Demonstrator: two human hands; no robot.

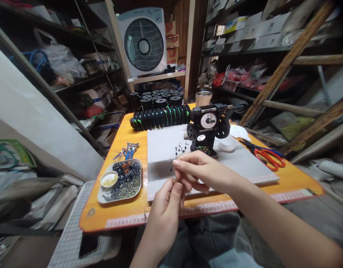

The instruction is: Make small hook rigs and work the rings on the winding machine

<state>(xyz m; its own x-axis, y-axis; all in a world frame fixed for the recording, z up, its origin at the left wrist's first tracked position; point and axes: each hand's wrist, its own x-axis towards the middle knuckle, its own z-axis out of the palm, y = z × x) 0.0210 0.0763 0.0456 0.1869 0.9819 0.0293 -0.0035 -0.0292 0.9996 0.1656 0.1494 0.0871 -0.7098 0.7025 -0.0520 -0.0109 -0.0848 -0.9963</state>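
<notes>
small black pieces (pixel 176 150): lay on the white board (pixel 244 163) on the bench (pixel 118 141), just beyond the hands.
left hand (pixel 164 212): was closed, thumb pressed to curled fingers.
right hand (pixel 198 169): was pinched closed beside the left; anything held was too small to tell.
dish (pixel 140 175): sat left of the board.

Bare white board (pixel 160 143) lies left of centre; the black winding machine (pixel 206 128) blocks the way right of centre.

Orange table (pixel 95 214) under a white board (pixel 157 186); tray of small parts (pixel 140 182); orange-handled scissors (pixel 269 158); blue-handled pieces (pixel 130 150).
</notes>
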